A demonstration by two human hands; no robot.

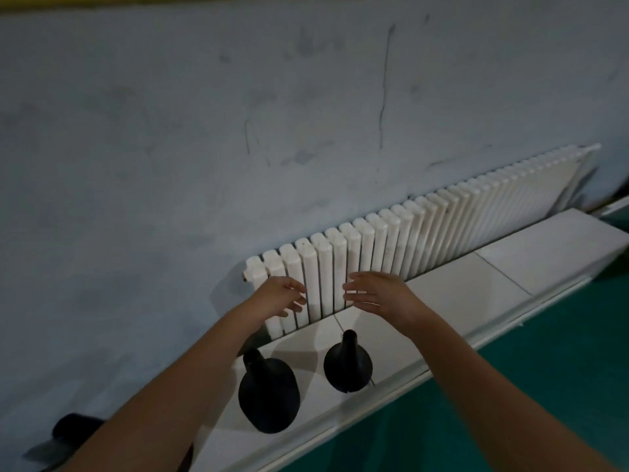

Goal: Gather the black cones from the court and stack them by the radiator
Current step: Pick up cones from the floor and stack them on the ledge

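Two black cones: left cone, right cone, upright, apart, unstacked, on ledge before radiator. Left hand, right hand hover above, fingers spread, empty. We advise: grip one neck, lift straight, seat squarely over other.

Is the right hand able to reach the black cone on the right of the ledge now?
Probably yes. The right hand is open and empty, the right cone stands upright just below it in the picture, and nothing lies between them.
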